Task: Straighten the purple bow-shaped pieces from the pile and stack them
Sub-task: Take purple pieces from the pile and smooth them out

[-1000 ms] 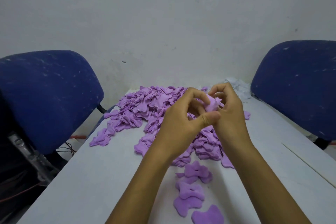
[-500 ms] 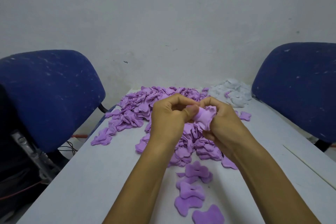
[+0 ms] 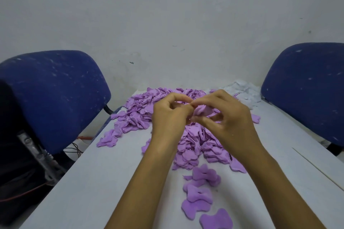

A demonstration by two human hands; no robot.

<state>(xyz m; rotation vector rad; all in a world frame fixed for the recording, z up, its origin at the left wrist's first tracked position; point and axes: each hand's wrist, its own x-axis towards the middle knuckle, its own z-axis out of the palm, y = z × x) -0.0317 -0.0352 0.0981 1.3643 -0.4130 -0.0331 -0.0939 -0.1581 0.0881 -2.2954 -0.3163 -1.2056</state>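
Both hands have come up a little and shifted right since half a second ago, and the crumpled piece looks more tucked between the fingers now. Largest first: the table (image 3: 93, 182) has the big purple pile (image 3: 141, 115) across its far half, running toward the wall, with a smaller white heap (image 3: 243, 91) at the back right corner. Nearer the camera there's a loose row of flattened pieces (image 3: 200, 194), overlapping but not really a neat stack yet. Above the pile, the left hand (image 3: 168, 117) and right hand (image 3: 229, 117) are both curled in, pinching one folded bow piece (image 3: 202, 111) between thumbs and fingertips.

For doing this bit well, I'd say pull the two lobes apart gently from the middle, smooth it flat with the thumbs, then lay it squarely on the near pieces so the outlines match up.
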